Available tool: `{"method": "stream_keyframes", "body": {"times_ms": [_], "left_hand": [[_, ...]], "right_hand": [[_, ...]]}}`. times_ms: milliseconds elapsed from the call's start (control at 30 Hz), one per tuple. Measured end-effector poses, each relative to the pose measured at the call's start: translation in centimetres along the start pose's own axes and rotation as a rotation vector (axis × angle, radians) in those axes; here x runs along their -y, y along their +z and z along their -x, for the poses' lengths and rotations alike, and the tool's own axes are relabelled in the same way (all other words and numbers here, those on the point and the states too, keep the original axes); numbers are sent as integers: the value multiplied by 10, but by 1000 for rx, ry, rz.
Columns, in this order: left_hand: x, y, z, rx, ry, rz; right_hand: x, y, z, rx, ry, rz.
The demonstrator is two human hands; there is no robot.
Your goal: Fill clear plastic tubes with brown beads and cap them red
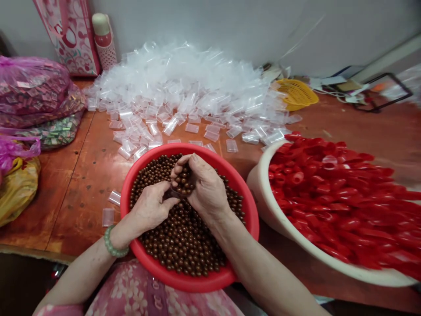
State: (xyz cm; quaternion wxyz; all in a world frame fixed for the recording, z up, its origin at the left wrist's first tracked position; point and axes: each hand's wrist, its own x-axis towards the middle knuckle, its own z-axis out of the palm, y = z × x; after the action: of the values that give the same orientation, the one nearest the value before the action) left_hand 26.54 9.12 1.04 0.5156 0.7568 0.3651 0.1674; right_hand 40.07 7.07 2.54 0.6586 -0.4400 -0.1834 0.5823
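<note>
A red basin [248,206] full of small round brown balls [184,245] sits at the table's front edge, against my lap. Over the balls, my right hand [208,186] is cupped with its fingers curled around a handful of them. My left hand [153,208], wearing a green bead bracelet [113,243], meets it from the left. Its thumb and fingers pinch what looks like a clear plastic tube [171,193], mostly hidden and held against the balls in my right palm.
Beyond the basin, clear plastic tubes [197,83] lie heaped. A white tub [263,188] of red plastic pieces [335,197] stands at right. Filled bags [36,92] are at left. A flask [103,39], a patterned bag [72,35] and a yellow basket [297,94] stand behind.
</note>
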Motion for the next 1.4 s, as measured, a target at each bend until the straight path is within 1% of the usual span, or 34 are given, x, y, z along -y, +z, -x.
{"method": "stream_keyframes", "body": {"times_ms": [133,267,333,400,433,467,533,567,600,667,800,900,1000,1133,1200,1267,1400], "left_hand": [[3,2,0,13,-9,38],[3,0,1,52,-31,215],[2,-3,1,79,-40,366],[1,-5,1,77,-34,475],[1,-6,1,62,-20,464],[1,-7,2,45,1,403],[0,-7,3,30,55,213],[0,-7,4,31,76,132],[0,-7,4,36,90,84],[0,-7,4,52,89,110],[1,-8,2,61,45,369],[-1,-10,1,31,18,511],[-2,-12,1,39,-16,703],[1,-12,2,75,-51,894],[4,-12,2,74,-57,941],[6,-11,3,81,-70,972],[6,-11,4,75,-75,964]], "right_hand": [[0,1,1,24,-21,35],[3,-5,-2,16,23,98],[6,-10,-3,53,18,213],[10,-15,-4,125,-35,402],[12,-18,-3,160,-74,511],[14,-19,-2,183,-116,614],[18,-21,0,200,-180,760],[19,-21,1,201,-197,794],[19,-21,2,204,-202,807],[19,-21,2,210,-182,801],[16,-21,0,198,-114,727],[15,-24,-1,214,-97,685],[16,-28,0,270,-116,671],[23,-30,6,366,-207,666],[26,-28,9,382,-226,675],[29,-25,11,398,-216,691],[28,-25,12,463,-213,724]]}}
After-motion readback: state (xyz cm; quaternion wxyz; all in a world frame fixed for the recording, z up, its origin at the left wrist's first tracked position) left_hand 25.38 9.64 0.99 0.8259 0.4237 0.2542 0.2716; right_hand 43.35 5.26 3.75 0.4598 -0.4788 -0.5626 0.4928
